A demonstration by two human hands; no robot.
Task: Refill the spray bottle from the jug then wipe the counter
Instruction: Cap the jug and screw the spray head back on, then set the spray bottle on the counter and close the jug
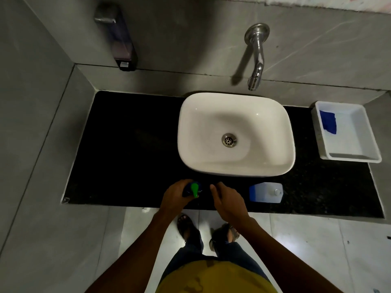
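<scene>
— Gripping the spray bottle (193,190) with your left hand (174,196)?
— Yes, steadying it near the counter (127,144) edge; your right hand (227,200) hovers empty, jug (266,192) right.

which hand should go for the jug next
Right. The right hand is free and nearest the jug; the left hand already grips the spray bottle.

White basin (236,132) with steel drain (229,140) at centre; wall tap (257,58) above it. Soap dispenser (118,39) on wall, left. White tray (357,154) at right, holding blue cloth (328,121).
</scene>
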